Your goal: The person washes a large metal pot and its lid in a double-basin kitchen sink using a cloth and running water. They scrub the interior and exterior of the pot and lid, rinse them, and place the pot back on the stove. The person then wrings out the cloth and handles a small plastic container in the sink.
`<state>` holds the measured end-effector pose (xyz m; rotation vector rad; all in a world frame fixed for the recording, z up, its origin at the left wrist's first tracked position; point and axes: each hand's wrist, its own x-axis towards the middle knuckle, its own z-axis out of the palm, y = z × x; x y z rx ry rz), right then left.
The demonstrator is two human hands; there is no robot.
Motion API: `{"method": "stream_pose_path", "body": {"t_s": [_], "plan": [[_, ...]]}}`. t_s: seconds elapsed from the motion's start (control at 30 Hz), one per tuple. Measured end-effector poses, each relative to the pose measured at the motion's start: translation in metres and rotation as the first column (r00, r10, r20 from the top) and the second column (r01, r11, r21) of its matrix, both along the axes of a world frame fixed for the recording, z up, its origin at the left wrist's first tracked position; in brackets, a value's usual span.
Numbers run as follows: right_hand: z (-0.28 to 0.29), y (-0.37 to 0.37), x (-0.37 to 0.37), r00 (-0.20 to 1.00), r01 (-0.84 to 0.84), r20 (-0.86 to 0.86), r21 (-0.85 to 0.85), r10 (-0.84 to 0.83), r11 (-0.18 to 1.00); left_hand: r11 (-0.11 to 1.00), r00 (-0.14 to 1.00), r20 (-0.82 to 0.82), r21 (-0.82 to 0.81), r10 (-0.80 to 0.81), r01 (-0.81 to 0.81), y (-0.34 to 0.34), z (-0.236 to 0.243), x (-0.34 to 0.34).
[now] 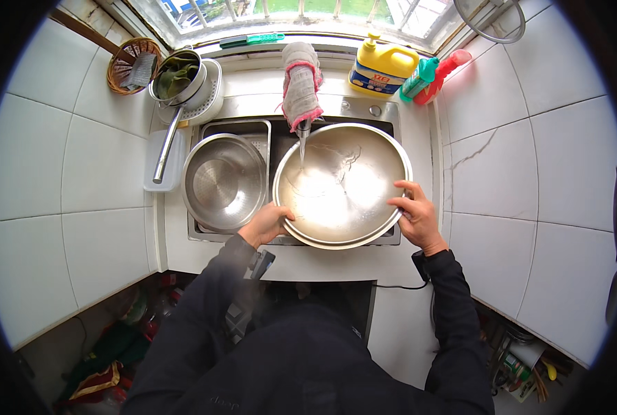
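A wide steel basin (pixel 346 214) sits over the right part of the sink (pixel 388 237), held by its rim in both hands. At its lower left edge my left hand (pixel 261 224) grips with the thumb over the rim. My right hand (pixel 421 218) is closed round the right edge, its fingertips over the inner side. Water runs from the tap (pixel 303 131) into the basin, where bright reflections hide the water level. The rim looks doubled; I cannot tell whether another basin is nested below. A pink-edged cloth (pixel 300 79) wraps the tap.
A smaller steel bowl (pixel 224 181) stands in the sink's left side. Behind it are a long-handled pot (pixel 177 77) with dark green contents and a wicker basket (pixel 118 77). A yellow jug (pixel 384 66), a green bottle (pixel 419 77) and a red bottle (pixel 448 72) stand back right.
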<state>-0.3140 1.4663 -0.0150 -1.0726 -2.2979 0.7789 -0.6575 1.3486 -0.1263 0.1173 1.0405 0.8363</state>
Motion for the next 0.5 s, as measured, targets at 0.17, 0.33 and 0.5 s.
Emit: {"method": "stream_pose_path", "body": {"t_s": [0.17,0.33,0.5], "plan": [[-0.058,0.003,0.003,0.97,0.231,-0.067,-0.042,-0.233,0.972,0.995,0.898,-0.429,0.024,0.096,-0.094,-0.018,0.011,0.002],[-0.121,0.021,-0.016,0.852,0.488,0.017,-0.383,-0.522,0.784,0.985,0.704,-0.695,0.17,0.147,-0.038,-0.036,0.009,-0.006],[-0.122,0.03,-0.028,0.809,0.478,-0.147,-0.398,-0.569,0.783,0.962,0.686,-0.683,0.256,0.249,-0.094,-0.047,0.006,-0.017]]}}
